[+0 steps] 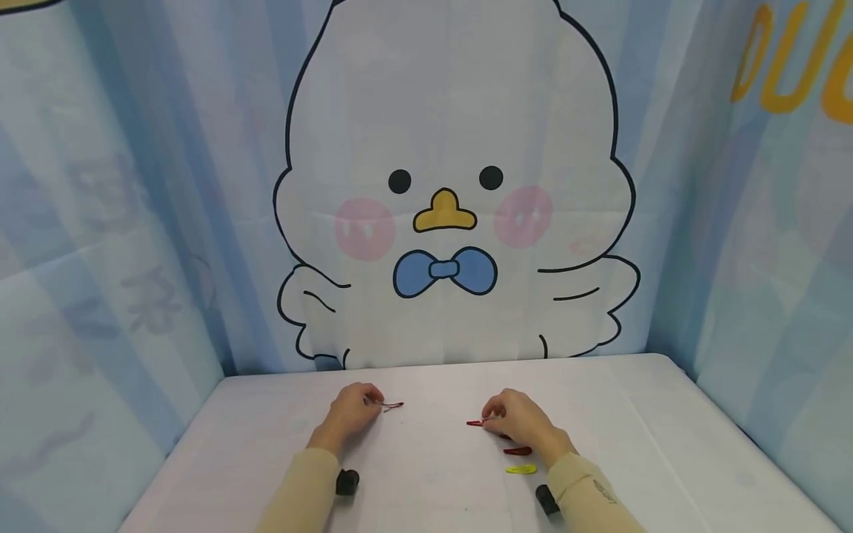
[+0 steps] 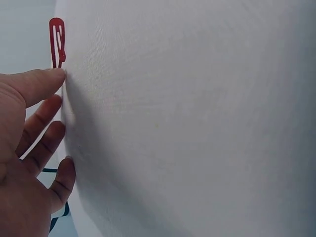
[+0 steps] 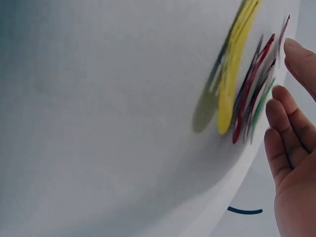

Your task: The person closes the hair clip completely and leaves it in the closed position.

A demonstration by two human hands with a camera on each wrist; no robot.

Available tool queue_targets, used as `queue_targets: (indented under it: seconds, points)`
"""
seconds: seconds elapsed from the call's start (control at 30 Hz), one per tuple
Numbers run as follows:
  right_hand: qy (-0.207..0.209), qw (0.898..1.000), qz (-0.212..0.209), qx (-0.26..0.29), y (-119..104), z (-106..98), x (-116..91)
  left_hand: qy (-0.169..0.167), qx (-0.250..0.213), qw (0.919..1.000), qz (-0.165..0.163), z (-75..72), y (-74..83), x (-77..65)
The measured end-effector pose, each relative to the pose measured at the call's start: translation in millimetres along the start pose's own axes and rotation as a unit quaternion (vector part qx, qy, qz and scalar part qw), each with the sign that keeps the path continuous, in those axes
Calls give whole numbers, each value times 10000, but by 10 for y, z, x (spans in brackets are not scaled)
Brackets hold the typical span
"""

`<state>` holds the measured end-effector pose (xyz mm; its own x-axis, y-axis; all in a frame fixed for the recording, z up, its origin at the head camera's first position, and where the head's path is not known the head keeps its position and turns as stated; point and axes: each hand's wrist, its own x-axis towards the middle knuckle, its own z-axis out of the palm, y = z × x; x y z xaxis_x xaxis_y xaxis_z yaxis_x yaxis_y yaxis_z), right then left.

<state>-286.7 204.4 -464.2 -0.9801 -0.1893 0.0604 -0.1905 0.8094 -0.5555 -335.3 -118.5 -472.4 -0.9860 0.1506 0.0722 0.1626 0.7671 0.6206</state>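
Note:
My left hand (image 1: 353, 411) pinches a red snap hair clip (image 1: 393, 406) between thumb and index finger, close over the far left part of the white table. In the left wrist view the red clip (image 2: 57, 42) sticks out past the thumb tip, its cut-out slots showing. Further right, my right hand (image 1: 523, 422) pinches another red hair clip (image 1: 474, 423) by one end. Below that hand, on the table, lie a dark red hair clip (image 1: 517, 451) and a yellow one (image 1: 521, 469). A green clip (image 3: 261, 106) shows beside them in the right wrist view, partly hidden by other clips.
The white table (image 1: 426, 466) ends at a back curtain (image 1: 453, 326) printed with a cartoon duck. Blue-striped curtains (image 1: 753, 296) hang at both sides. A small black device (image 1: 347, 483) sits by the left wrist, and another black device (image 1: 547, 500) by the right.

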Motion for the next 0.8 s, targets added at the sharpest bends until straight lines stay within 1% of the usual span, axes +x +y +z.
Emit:
queue_targets:
  seconds: [0.13, 0.2, 0.33, 0.4, 0.57, 0.67, 0.8]
  points:
    - [97, 9999, 2, 97, -21, -33, -9, -49, 79, 10000, 3, -6, 25, 11]
    - [133, 9998, 6, 159, -45, -52, -15, -34, 110, 9999, 18, 7, 11, 18]
    - [199, 9995, -104, 201, -115, -96, -30, -7, 181, 9998, 69, 30, -33, 34]
    - [264, 9991, -243, 221, -151, -118, -43, -8, 227, 9997, 108, 37, -51, 41]
    - [372, 9982, -354, 309, -225, -172, -82, 9, 342, 9993, 132, 42, -55, 38]
    - [400, 9979, -363, 344, -248, -193, -102, 15, 344, 9993, 146, 33, -40, 23]
    - [494, 9969, -481, 368, -255, -225, -139, 1, 270, 9995, 164, 23, -18, 12]
